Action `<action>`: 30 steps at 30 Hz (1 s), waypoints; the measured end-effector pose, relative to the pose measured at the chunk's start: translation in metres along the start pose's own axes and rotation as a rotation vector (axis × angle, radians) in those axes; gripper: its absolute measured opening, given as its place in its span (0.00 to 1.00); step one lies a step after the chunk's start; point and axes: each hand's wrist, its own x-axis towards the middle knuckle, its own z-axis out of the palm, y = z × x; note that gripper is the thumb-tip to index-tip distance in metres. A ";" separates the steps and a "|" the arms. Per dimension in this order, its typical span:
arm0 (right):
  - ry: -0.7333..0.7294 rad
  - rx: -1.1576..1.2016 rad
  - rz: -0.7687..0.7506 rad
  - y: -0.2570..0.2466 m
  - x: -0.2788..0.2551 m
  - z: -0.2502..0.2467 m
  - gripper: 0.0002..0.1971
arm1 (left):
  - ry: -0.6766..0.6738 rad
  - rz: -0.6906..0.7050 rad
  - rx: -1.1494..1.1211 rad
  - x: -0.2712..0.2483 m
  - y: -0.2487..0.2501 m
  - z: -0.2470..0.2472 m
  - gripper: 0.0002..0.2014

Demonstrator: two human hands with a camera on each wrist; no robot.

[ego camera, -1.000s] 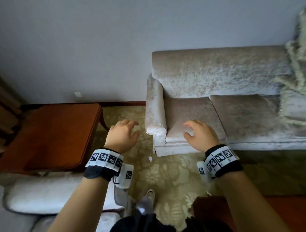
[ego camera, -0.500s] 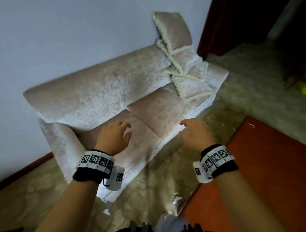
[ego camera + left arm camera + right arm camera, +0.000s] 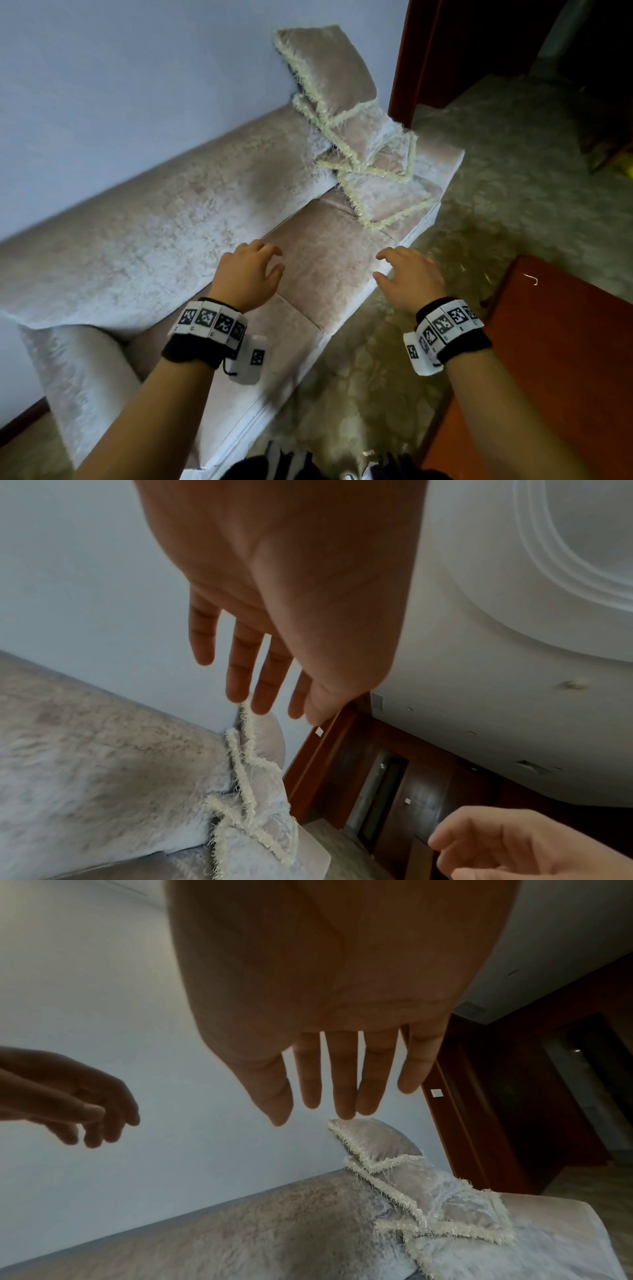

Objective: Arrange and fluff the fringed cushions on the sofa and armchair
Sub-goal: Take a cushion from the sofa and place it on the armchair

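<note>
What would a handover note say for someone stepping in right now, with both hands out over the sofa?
Left hand: open, holding nothing, above the sofa seat.
Right hand: open, holding nothing, above the seat's front edge.
Fringed cushions: stacked in a heap at the sofa's far end, the top one leaning against the wall.
Done: nothing visible; no cushion in hand.
Left: take the cushions from the heap, fluff them, set them out. The armchair is out of view.
</note>
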 end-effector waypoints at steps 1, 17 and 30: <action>-0.005 -0.004 -0.008 0.003 0.014 0.000 0.17 | -0.011 -0.018 -0.015 0.012 -0.003 0.001 0.15; 0.034 -0.109 0.222 0.167 0.205 -0.055 0.18 | -0.107 0.276 -0.093 0.343 0.104 0.088 0.17; 0.089 -0.097 0.464 0.365 0.321 -0.103 0.19 | -0.215 0.459 -0.182 0.564 0.260 0.167 0.16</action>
